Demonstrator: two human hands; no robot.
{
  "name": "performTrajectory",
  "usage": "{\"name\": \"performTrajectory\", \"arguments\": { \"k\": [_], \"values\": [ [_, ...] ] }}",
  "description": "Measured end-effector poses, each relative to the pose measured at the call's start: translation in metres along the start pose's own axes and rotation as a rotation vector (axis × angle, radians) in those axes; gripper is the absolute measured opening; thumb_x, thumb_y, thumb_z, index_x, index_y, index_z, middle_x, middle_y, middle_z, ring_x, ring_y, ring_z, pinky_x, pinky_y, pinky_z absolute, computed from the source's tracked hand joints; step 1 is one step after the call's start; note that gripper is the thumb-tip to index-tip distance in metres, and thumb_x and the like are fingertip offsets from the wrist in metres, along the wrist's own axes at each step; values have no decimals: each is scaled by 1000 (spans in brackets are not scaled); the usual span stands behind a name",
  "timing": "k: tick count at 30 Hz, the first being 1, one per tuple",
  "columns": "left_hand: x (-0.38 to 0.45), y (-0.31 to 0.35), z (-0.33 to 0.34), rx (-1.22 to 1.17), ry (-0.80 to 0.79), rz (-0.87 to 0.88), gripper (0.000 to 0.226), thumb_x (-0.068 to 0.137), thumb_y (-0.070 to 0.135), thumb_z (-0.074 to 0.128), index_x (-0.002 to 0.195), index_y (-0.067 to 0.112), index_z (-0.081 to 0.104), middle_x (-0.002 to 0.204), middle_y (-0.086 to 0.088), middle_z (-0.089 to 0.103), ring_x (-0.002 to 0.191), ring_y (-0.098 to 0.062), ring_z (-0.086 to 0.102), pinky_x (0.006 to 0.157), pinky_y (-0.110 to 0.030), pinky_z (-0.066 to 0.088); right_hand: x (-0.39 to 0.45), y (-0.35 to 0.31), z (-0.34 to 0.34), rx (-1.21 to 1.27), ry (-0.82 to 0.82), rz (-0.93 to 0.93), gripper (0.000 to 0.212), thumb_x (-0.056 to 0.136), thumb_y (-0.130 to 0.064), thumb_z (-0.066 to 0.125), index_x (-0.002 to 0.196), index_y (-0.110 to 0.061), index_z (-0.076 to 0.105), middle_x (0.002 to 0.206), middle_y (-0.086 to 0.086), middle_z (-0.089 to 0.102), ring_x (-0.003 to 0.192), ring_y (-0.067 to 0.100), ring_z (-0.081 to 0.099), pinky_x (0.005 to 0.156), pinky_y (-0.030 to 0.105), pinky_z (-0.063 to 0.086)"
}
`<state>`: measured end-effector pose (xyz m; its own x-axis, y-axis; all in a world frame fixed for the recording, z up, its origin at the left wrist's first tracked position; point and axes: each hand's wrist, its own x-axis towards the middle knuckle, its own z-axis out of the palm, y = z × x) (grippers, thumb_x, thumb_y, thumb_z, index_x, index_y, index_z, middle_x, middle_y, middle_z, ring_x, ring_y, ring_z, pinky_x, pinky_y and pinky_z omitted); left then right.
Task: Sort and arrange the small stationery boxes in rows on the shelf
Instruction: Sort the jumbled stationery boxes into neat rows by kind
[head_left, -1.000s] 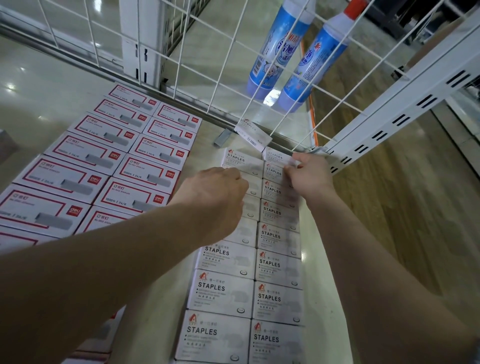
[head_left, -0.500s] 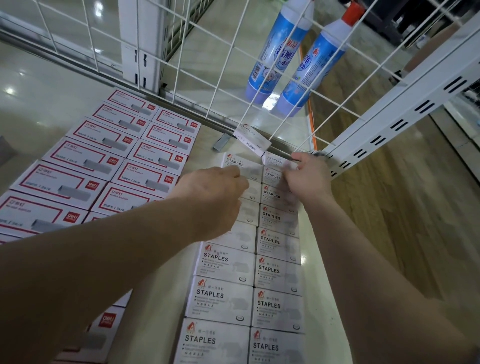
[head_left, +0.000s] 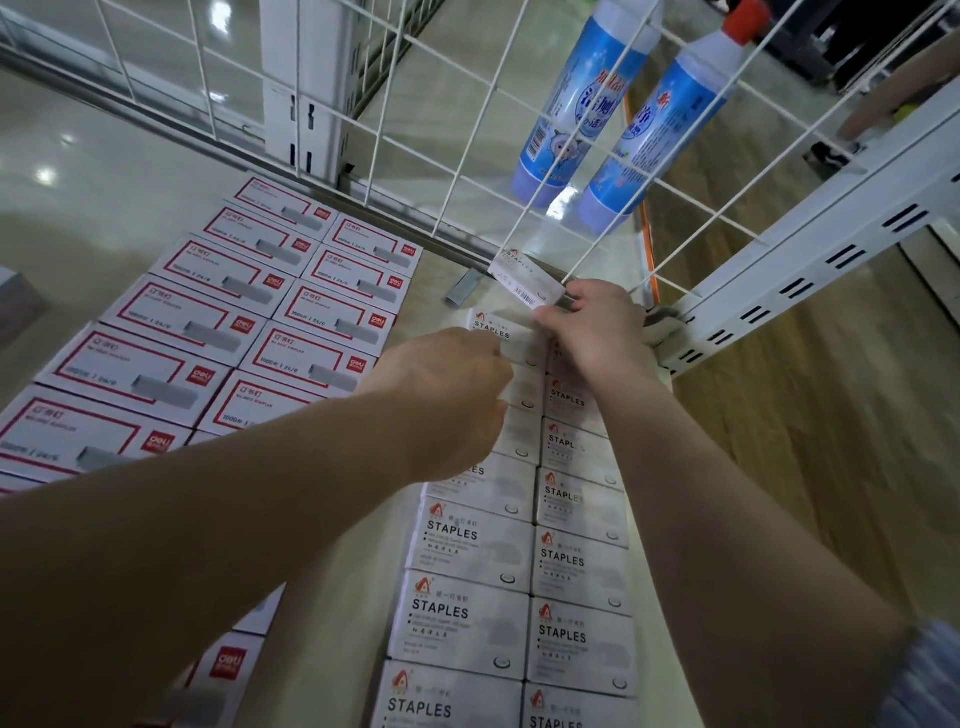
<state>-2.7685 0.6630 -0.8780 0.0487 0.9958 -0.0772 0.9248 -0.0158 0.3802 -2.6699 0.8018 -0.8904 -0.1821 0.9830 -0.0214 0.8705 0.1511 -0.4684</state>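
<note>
I see two bare forearms with nothing on either wrist: no watch, band or glove. The left hand (head_left: 441, 384) and right hand (head_left: 592, 332) carry no rings that I can make out. A light blue sleeve (head_left: 930, 675) edge shows at the right elbow.
</note>
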Motion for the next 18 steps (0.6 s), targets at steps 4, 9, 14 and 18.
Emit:
{"name": "performTrajectory", "arguments": {
  "k": [4,9,14,18],
  "values": [
    [-1,0,1,-21,13,1,37,96,33,35,128,19,48,123,5,47,114,-13,44,97,-35,42,6,0,5,0,50,31,26,79,-32,66,102,-19,68,108,6,64,109,30,52,91,37,46],
    [-2,1,1,-36,0,-4,36,96,32,36,128,20,47,124,5,45,113,-13,42,97,-34,41,0,2,3,150,111,-25,28,79,-23,68,105,-13,63,106,7,63,106,28,55,92,41,46],
    [-5,3,0,-49,-13,-20,39,96,31,37,133,20,43,129,6,44,117,-13,41,100,-34,40,-12,-8,-12,207,136,-117,31,82,-21,68,109,-6,62,93,-2,56,92,14,54,88,30,45],
    [-9,6,-3,-49,-45,-14,43,97,31,39,139,21,38,139,6,39,125,-14,38,104,-36,37,-24,-9,-20,246,149,-98,32,81,-22,70,110,-10,62,86,-11,52,89,8,54,83,23,44]
  ]
}}
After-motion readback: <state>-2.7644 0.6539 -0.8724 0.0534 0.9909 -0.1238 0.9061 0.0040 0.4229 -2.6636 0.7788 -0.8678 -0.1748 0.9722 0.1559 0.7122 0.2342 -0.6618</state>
